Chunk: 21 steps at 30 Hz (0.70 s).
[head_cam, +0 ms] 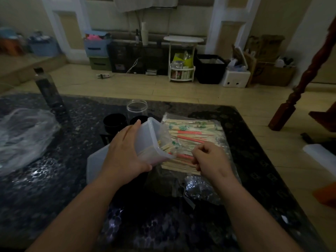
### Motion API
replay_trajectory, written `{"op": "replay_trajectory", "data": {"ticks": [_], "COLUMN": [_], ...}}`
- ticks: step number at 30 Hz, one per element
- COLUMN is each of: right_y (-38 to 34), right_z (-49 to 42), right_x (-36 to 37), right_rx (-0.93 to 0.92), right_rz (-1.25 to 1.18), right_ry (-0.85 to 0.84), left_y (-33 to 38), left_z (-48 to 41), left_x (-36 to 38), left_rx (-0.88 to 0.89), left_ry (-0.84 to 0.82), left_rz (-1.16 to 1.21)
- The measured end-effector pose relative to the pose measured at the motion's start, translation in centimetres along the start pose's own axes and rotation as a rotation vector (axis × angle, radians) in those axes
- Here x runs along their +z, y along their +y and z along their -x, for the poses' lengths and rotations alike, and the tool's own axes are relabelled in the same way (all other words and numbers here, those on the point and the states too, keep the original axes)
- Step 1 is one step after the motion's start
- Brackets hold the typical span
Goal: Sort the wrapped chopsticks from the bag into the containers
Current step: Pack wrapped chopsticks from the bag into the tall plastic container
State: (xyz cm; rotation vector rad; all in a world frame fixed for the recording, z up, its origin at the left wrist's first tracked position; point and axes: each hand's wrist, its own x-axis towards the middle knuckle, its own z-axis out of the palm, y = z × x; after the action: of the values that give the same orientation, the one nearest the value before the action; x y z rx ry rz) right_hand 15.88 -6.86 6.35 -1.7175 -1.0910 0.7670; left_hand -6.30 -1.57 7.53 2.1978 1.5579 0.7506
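A clear plastic bag [201, 186] lies on the dark table [54, 188] with a pile of wrapped chopsticks [196, 132] on it, some with orange bands, some with green print. My left hand [125, 155] grips a translucent rectangular container [148, 140], tilted on its side with its mouth toward the pile. A few chopsticks sit inside its opening. My right hand [209, 159] is curled over the near end of the pile, fingers pinching chopsticks beside the container's mouth.
Two black round cups [114, 122] and a clear round jar [136, 108] stand behind the container. A translucent lid [96, 164] lies under my left wrist. A crumpled clear bag [23, 137] sits at the left. A dark bottle [48, 91] stands far left.
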Motion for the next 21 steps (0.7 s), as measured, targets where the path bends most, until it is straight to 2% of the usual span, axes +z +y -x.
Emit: {"op": "replay_trajectory", "data": {"ticks": [2,7,9,13,17,21], "right_y": [0.0,0.0,0.4,1.4,3.1,4.5], "right_z": [0.1,0.8,0.9,0.7,0.1,0.1], "right_x": [-0.2,0.2,0.4,0.8,0.9,1.3], "right_rx": [-0.021,0.006,-0.025,-0.06,-0.116,0.02], "right_rz": [0.155,0.431,0.56,0.766,0.826,0.772], "right_ry": [-0.077,-0.422,-0.509,-0.56,-0.496,-0.486], "left_y": [0.0,-0.1,-0.1,-0.1,-0.1,0.0], "left_z": [0.0,0.0,0.0,0.0,0.0,0.1], "left_x": [-0.1,-0.2,-0.2,-0.2,-0.2,-0.2], "left_rx": [-0.003,-0.001,0.0,-0.006,-0.005,-0.006], "left_ry": [-0.001,-0.005,-0.005,-0.015,-0.008,-0.008], "left_rz": [0.004,0.016,0.013,0.013,0.01,0.01]}}
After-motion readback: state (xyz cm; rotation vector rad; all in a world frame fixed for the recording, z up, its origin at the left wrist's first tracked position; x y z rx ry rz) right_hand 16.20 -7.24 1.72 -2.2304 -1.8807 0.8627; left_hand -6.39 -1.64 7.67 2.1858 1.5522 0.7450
